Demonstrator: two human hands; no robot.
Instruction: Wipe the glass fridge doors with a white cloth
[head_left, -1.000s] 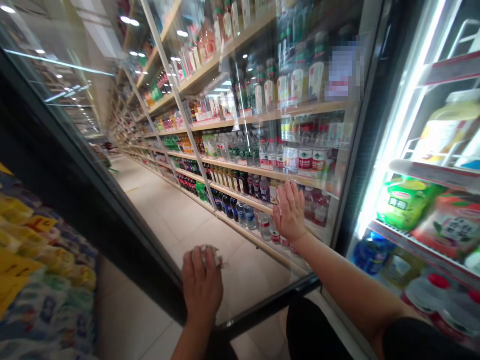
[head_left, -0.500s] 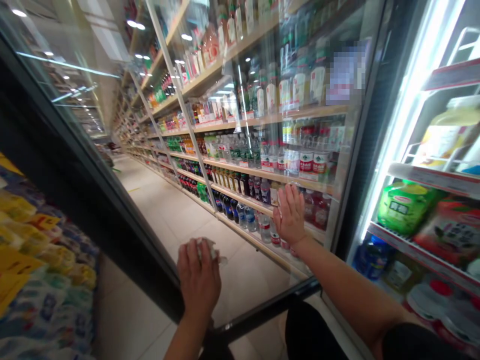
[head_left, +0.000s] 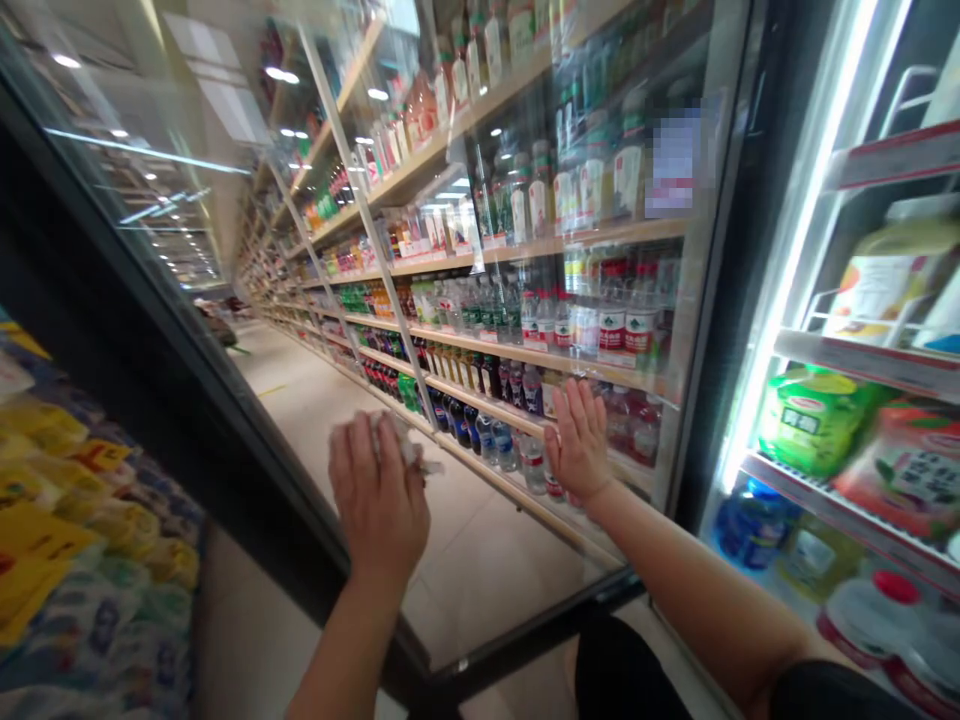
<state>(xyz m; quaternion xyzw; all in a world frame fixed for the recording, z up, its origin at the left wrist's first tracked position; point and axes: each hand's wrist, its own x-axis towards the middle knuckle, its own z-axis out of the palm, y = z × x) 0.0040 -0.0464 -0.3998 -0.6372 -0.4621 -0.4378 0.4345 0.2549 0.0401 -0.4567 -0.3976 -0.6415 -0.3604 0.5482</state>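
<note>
A tall glass door [head_left: 487,590] in a black frame [head_left: 285,520] stands in front of me, tilted in the view. My left hand [head_left: 384,505] presses a crumpled whitish cloth [head_left: 410,448] against the lower left of the pane, close to the frame. Most of the cloth is hidden under the fingers, and whether it is fabric or paper I cannot tell. Farther right, my right hand [head_left: 581,442] lies flat on the glass, fingers stretched out and holding nothing.
Through the glass show long shelves of bottles [head_left: 487,300] along a tiled aisle. On the right is a lit cooler with a green pouch [head_left: 810,420] and bottles on racks [head_left: 840,490]. Yellow and blue packages [head_left: 90,560] are stacked at the lower left.
My left hand has moved up and slightly left across the glass with the cloth. My right hand has stayed in nearly the same spot on the pane.
</note>
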